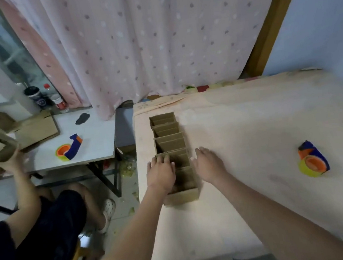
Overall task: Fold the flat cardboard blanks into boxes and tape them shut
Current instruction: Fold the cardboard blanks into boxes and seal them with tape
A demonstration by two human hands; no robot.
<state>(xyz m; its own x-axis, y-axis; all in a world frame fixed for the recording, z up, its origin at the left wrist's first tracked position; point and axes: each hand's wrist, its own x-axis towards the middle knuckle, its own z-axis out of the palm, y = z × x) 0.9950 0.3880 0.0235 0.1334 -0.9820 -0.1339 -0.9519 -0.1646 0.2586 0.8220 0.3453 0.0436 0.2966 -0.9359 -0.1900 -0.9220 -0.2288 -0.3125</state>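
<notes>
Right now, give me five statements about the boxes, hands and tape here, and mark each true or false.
1. The boxes stand in one row on the bed. True.
2. The left hand rests on a box in the row. True.
3. The right hand grips the tape dispenser. False: the hand lies open beside the row; the dispenser lies apart on the bed.
4. The boxes are taped shut on top. False: their tops are open.
5. A second dispenser lies on the table. True.

Two bare forearms, hands [160,173] unadorned, sleeveless
</notes>
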